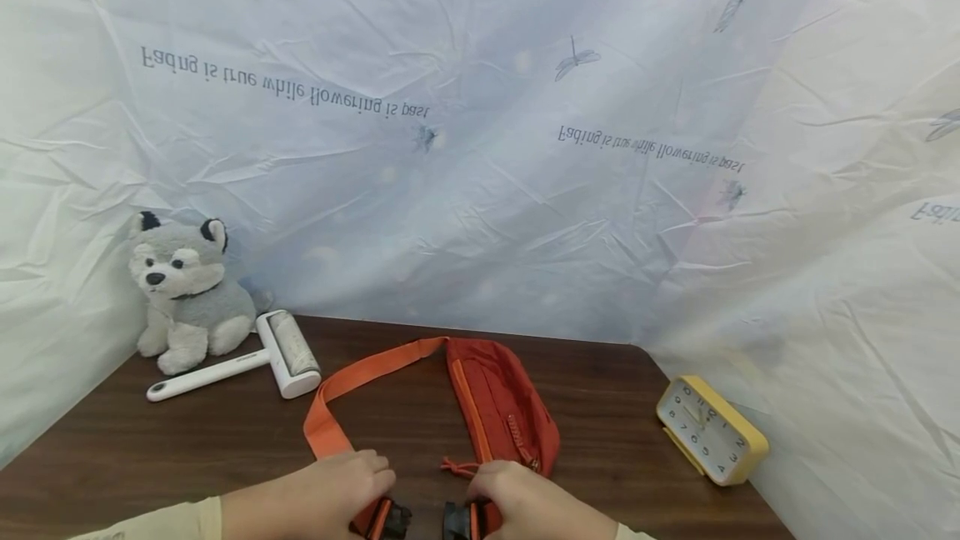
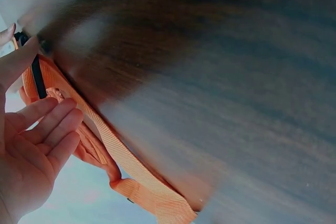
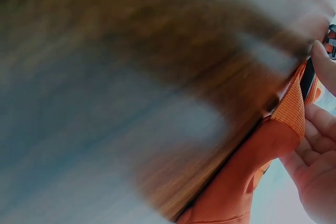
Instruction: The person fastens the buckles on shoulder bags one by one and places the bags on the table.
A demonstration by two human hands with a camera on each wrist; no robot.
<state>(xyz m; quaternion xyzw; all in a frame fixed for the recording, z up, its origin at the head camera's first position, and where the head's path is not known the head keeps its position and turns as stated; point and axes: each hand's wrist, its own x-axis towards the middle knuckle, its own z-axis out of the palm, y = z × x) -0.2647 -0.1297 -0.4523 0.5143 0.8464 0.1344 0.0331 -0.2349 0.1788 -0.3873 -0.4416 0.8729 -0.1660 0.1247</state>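
A red-orange waist bag (image 1: pixel 506 407) lies on the dark wooden table, its orange strap (image 1: pixel 327 419) looping out to the left. Near the table's front edge, my left hand (image 1: pixel 337 486) pinches one black buckle half (image 1: pixel 395 521) at the strap's end. Facing it across a small gap, my right hand (image 1: pixel 536 502) grips the other buckle half (image 1: pixel 455 521), close to the bag's near end. In the left wrist view the webbing (image 2: pixel 126 156) runs down past the left hand (image 2: pixel 39 148). The bag's body (image 3: pixel 226 187) appears beside the right hand (image 3: pixel 317 166) in the right wrist view.
At the back left sits a grey and white plush husky (image 1: pixel 187 290). A white lint roller (image 1: pixel 288 352) lies in front of it. On the right stands a yellow clock (image 1: pixel 712 430). Pale printed fabric (image 1: pixel 480 148) hangs behind the table (image 1: pixel 615 423).
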